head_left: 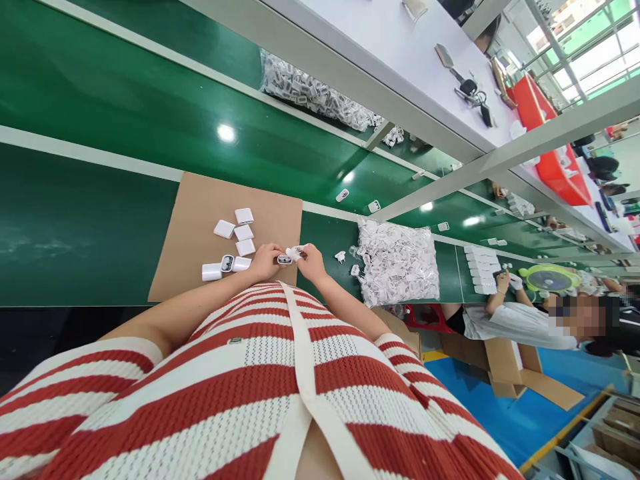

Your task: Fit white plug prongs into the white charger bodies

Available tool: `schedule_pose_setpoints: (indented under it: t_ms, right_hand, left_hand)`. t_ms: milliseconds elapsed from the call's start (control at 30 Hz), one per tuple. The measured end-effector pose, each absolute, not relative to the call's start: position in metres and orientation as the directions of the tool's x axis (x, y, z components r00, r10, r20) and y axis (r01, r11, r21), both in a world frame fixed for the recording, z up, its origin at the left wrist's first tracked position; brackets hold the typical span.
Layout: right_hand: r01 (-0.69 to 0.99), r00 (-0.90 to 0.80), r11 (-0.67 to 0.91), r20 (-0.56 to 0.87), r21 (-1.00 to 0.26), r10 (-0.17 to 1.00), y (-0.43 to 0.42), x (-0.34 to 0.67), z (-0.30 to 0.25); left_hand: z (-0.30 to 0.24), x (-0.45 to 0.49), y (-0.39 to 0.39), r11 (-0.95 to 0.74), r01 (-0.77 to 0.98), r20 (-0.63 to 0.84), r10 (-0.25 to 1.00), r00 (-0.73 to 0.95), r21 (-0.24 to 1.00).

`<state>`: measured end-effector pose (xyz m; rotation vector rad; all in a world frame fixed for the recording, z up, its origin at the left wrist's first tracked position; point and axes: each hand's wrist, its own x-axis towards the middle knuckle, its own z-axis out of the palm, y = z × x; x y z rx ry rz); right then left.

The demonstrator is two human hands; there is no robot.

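Note:
My left hand [267, 261] is closed around a small white charger housing [285, 259] with a dark open face. My right hand [311, 261] pinches a small white plug piece [295, 252] right against that housing. Both hands meet over the near right edge of a brown cardboard sheet [197, 207] lying on the green belt. Several white charger housings [244, 233] lie on the cardboard to the left of my hands, some flat, some on their side [212, 271].
A clear bag of white plug parts [397, 261] lies to the right, with loose pieces [341, 256] beside it. Another bag of parts [315, 93] sits further up the green conveyor [100, 87]. A co-worker's hands [503, 280] work further along the line. Metal frame rails cross above.

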<state>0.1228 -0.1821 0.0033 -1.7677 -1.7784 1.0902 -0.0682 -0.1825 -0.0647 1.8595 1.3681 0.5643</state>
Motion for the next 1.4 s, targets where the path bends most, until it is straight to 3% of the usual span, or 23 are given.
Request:
schedule_pose_setpoints:
  t_ms: [133,300,433,567,633,767,1067,1400]
  right_hand:
    - [0.542,-0.096,-0.212,-0.311,-0.813,0.946,-0.181,0.125,0.003]
    - [0.550,-0.169,-0.219,-0.364,-0.806,0.916,-0.185,0.126,0.003]
    - [0.653,-0.211,-0.114,-0.325,-0.748,0.922,-0.190,0.127,0.011]
    - [0.859,-0.255,0.122,-0.209,-0.497,0.944,-0.193,0.124,0.025]
    - [0.896,-0.319,0.213,-0.231,-0.391,0.919,-0.193,0.119,0.031]
    - [0.899,-0.408,0.326,-0.286,-0.294,0.867,-0.191,0.108,0.034]
    - [0.871,-0.487,0.437,-0.284,-0.222,0.826,-0.190,0.105,0.027]
    - [0.864,-0.499,0.451,-0.272,-0.221,0.823,-0.188,0.107,0.026]
  left_hand:
    - [-0.064,-0.068,-0.183,-0.157,0.610,-0.068,0.942,0.329,0.777]
    - [-0.063,-0.068,-0.182,-0.158,0.609,-0.068,0.941,0.330,0.777]
    - [-0.063,-0.068,-0.182,-0.157,0.607,-0.070,0.940,0.333,0.779]
    - [-0.062,-0.068,-0.183,-0.156,0.606,-0.069,0.941,0.331,0.780]
    - [-0.061,-0.068,-0.183,-0.156,0.607,-0.067,0.942,0.328,0.779]
    - [-0.059,-0.067,-0.183,-0.159,0.605,-0.061,0.943,0.327,0.780]
    - [-0.057,-0.067,-0.184,-0.160,0.605,-0.056,0.945,0.323,0.780]
    - [-0.055,-0.066,-0.185,-0.146,0.609,-0.066,0.948,0.312,0.780]
